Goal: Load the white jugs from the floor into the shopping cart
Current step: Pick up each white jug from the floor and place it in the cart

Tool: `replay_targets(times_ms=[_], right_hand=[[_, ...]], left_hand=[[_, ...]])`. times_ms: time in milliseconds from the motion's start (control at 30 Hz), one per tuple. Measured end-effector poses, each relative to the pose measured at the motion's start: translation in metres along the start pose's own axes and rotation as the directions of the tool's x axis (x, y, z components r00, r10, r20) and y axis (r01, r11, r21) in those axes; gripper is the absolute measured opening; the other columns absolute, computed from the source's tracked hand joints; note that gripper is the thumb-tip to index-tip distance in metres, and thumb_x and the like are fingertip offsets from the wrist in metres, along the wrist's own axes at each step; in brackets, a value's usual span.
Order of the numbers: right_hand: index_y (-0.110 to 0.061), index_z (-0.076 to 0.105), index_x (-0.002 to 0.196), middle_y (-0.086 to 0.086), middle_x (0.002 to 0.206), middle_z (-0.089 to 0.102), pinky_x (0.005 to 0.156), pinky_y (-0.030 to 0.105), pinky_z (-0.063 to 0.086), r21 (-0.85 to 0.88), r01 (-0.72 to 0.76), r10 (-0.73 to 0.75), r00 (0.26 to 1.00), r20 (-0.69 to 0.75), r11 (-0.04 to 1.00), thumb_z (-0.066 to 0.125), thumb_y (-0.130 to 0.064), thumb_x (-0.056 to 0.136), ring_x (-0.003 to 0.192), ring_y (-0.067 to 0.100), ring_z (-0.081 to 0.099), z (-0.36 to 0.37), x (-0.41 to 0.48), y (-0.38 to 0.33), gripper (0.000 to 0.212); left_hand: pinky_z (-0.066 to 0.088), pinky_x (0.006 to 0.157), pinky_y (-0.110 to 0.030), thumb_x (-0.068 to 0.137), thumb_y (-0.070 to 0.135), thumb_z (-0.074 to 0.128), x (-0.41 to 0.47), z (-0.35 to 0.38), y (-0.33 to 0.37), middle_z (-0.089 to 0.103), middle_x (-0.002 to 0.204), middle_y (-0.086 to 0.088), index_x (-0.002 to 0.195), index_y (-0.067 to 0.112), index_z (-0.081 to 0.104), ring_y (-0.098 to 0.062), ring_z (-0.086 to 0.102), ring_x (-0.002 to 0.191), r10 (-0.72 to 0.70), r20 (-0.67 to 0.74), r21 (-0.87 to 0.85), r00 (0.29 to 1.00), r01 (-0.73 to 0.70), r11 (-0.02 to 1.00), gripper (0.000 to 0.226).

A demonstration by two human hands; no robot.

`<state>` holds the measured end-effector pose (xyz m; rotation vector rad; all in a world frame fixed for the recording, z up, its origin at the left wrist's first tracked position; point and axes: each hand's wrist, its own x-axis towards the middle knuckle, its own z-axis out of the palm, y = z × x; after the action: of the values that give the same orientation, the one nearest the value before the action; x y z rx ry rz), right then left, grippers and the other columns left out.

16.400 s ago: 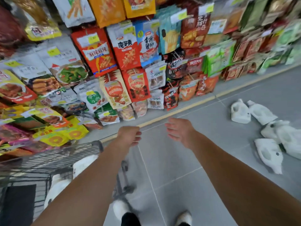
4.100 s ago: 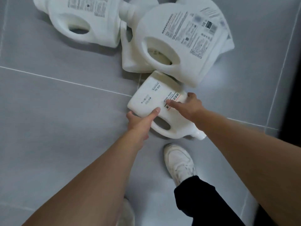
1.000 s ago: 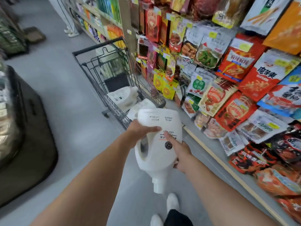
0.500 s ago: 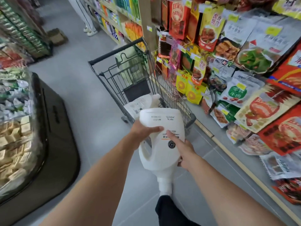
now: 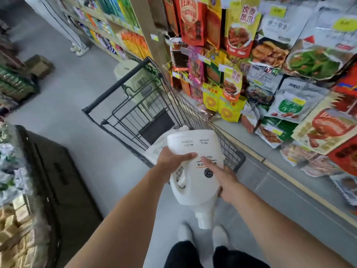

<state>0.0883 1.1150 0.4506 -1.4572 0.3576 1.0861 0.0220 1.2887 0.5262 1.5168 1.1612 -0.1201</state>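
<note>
I hold a white jug (image 5: 195, 182) upside down, cap pointing at the floor, in front of the near end of the dark wire shopping cart (image 5: 135, 113). My left hand (image 5: 172, 161) grips its left side by the handle. My right hand (image 5: 222, 180) supports its right side, fingers across the label. Another white jug (image 5: 156, 150) lies inside the cart basket, mostly hidden behind the held one. The jugs left on the floor are out of view.
Shelves of snack bags (image 5: 270, 74) line the right side, close to the cart. A dark display bin (image 5: 58, 180) with packaged goods stands on the left. A pale bucket-like container (image 5: 131, 76) sits beyond the cart. Another person's legs (image 5: 77, 47) are at the far aisle.
I have stepped closer to the cart with the jug; the jug's base now overlaps the cart's near rim. Both hands keep the same grip.
</note>
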Motion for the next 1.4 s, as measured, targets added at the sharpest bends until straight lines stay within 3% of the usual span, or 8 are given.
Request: replay_targets(times_ms=[167,267,400,733,967,1100,1233,1400], right_hand=[[-0.024,0.083,0.114,-0.001,0.102,0.088,0.074,0.036,0.064,0.078,0.01,-0.005,0.998,-0.07,0.997,0.102,-0.066,0.053,0.097,0.028,0.084,0.011,0.028,-0.009,0.077],[-0.022,0.084,0.115,0.001,0.101,0.088,0.081,0.047,0.07,0.1,0.045,-0.029,0.987,-0.156,0.994,0.103,-0.07,0.039,0.094,0.028,0.085,0.017,0.05,-0.011,0.092],[-0.024,0.085,0.109,0.0,0.098,0.088,0.07,0.033,0.065,0.161,0.039,0.002,0.969,-0.247,0.986,0.103,-0.05,0.065,0.092,0.024,0.085,0.027,0.074,-0.007,0.054],[-0.027,0.075,0.125,0.0,0.111,0.086,0.089,0.051,0.067,0.304,0.081,0.063,0.898,-0.436,0.949,0.103,-0.06,0.046,0.101,0.025,0.083,0.065,0.141,0.016,0.09],[-0.028,0.073,0.11,0.001,0.109,0.085,0.068,0.035,0.061,0.363,0.066,0.104,0.898,-0.428,0.929,0.095,-0.034,0.082,0.089,0.014,0.079,0.071,0.177,0.041,0.036],[-0.027,0.072,0.107,-0.008,0.091,0.08,0.05,0.025,0.056,0.398,0.041,0.152,0.884,-0.442,0.916,0.095,-0.038,0.082,0.076,0.008,0.076,0.067,0.201,0.053,0.036],[-0.028,0.071,0.095,-0.005,0.092,0.079,0.062,0.029,0.056,0.425,-0.003,0.22,0.858,-0.463,0.905,0.095,-0.042,0.082,0.081,0.013,0.075,0.063,0.222,0.068,0.031],[-0.025,0.072,0.096,0.002,0.105,0.084,0.066,0.031,0.057,0.474,-0.059,0.301,0.84,-0.452,0.878,0.096,-0.044,0.079,0.087,0.018,0.078,0.057,0.24,0.077,0.035]], left_hand=[[0.053,0.085,-0.038,0.073,0.028,0.099,0.048,0.001,0.021,0.067,0.09,0.006,0.088,0.03,0.055,-0.011,0.062,0.079,0.018,0.093,0.066,0.995,-0.024,0.998,0.046],[0.059,0.088,-0.041,0.066,0.028,0.104,0.085,0.004,0.022,0.077,0.102,0.0,0.095,0.026,0.063,-0.021,0.073,0.095,0.021,0.137,0.089,0.99,-0.033,0.995,0.05],[0.06,0.083,-0.037,0.064,0.024,0.104,0.132,0.008,0.017,0.079,0.107,-0.002,0.101,0.026,0.066,-0.021,0.075,0.098,0.014,0.233,0.108,0.972,-0.04,0.993,0.053],[0.053,0.071,-0.025,0.063,0.013,0.103,0.24,0.021,0.018,0.079,0.108,0.003,0.113,0.021,0.066,-0.017,0.074,0.102,-0.042,0.472,0.27,0.881,-0.099,0.958,0.063],[0.051,0.067,-0.02,0.065,0.007,0.102,0.296,0.036,-0.014,0.079,0.111,0.005,0.12,0.023,0.06,-0.01,0.074,0.1,-0.125,0.551,0.316,0.825,-0.068,0.946,0.071],[0.061,0.086,-0.037,0.045,0.028,0.109,0.326,0.054,-0.03,0.081,0.118,0.002,0.134,0.019,0.06,-0.023,0.076,0.114,-0.159,0.562,0.374,0.812,-0.077,0.924,0.102],[0.056,0.079,-0.027,0.064,0.013,0.103,0.344,0.07,-0.047,0.079,0.112,0.004,0.126,0.02,0.058,-0.013,0.074,0.104,-0.189,0.576,0.4,0.795,-0.072,0.914,0.076],[0.054,0.11,-0.05,0.065,0.015,0.103,0.361,0.087,-0.065,0.077,0.12,0.0,0.133,0.017,0.055,-0.023,0.072,0.116,-0.212,0.543,0.441,0.813,-0.062,0.895,0.083]])
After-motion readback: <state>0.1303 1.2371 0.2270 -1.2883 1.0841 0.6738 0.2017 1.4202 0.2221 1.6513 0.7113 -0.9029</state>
